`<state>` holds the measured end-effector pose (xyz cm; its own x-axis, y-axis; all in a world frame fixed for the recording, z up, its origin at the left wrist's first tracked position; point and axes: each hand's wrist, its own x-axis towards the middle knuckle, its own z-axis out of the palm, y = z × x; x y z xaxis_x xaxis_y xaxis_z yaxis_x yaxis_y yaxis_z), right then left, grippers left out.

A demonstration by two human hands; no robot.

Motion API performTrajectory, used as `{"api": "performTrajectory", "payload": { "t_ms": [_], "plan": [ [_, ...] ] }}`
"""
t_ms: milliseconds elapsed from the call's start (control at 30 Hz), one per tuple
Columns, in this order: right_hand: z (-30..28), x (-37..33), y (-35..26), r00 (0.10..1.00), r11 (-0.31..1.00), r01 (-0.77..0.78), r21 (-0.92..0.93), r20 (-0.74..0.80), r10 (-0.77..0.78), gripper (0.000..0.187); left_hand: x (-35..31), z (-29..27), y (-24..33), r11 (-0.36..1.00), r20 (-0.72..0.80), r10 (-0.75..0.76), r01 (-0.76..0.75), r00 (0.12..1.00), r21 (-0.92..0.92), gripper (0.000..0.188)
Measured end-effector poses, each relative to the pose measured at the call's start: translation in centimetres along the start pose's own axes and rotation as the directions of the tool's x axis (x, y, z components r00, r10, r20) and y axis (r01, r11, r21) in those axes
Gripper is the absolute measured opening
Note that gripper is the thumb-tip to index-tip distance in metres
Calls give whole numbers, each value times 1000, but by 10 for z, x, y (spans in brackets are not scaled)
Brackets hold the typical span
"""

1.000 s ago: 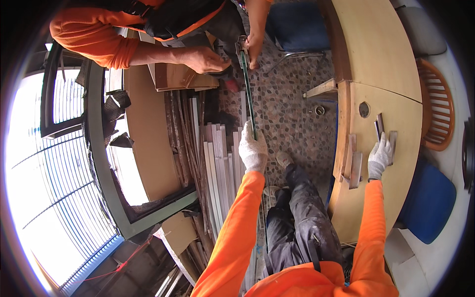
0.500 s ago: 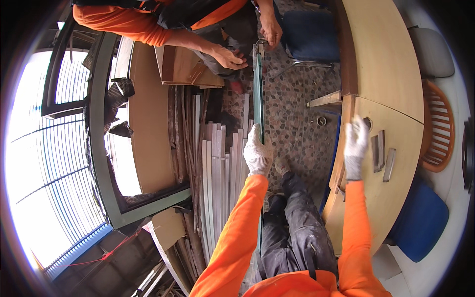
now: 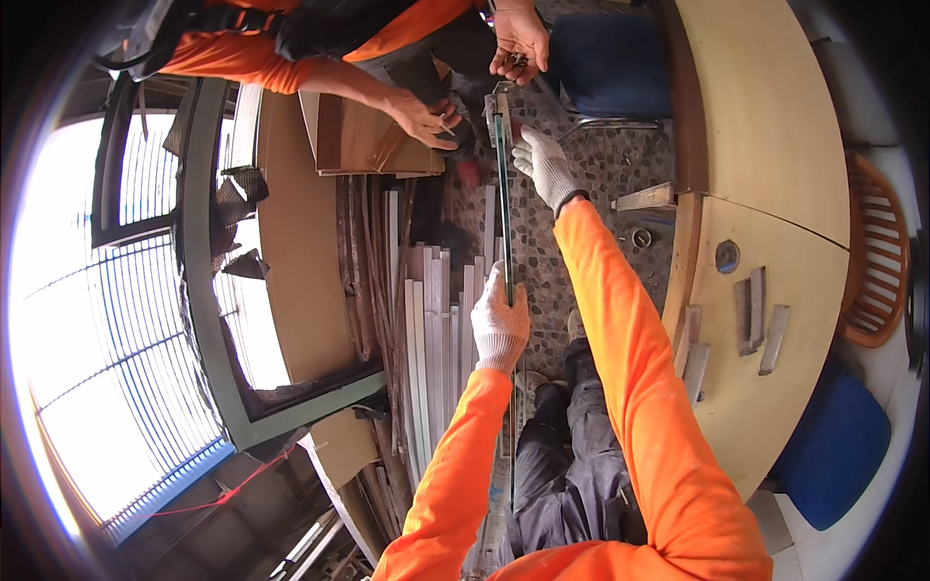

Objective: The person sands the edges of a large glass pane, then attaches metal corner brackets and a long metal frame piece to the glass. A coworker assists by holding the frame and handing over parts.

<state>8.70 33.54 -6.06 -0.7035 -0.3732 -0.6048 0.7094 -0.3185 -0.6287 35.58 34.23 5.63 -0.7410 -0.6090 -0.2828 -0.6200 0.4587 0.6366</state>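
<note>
Green metal strip [image 3: 505,203] runs lengthwise away from both gloved hands.

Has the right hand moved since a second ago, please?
Yes. The right hand has left the curved wooden table, where it rested a second ago, and reached forward to the far end of the long green bar.

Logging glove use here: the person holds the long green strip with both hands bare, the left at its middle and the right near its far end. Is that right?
Not quite. The head view shows both hands in white knit gloves: left hand at the green strip's middle, right hand near its far end.
</note>
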Motion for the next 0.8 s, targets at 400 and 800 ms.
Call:
{"api": "performTrajectory", "payload": {
  "t_ms": [400,800],
  "plan": [
    [8,39,5,970,984,-176,12,171,171,35,4,-24,4,990,67,-141,143,988,-21,55],
    [23,151,75,961,958,-25,-285,-271,-56,45,7,-16,-13,1000,34,-13,13,999,6,42]
  ]
}}
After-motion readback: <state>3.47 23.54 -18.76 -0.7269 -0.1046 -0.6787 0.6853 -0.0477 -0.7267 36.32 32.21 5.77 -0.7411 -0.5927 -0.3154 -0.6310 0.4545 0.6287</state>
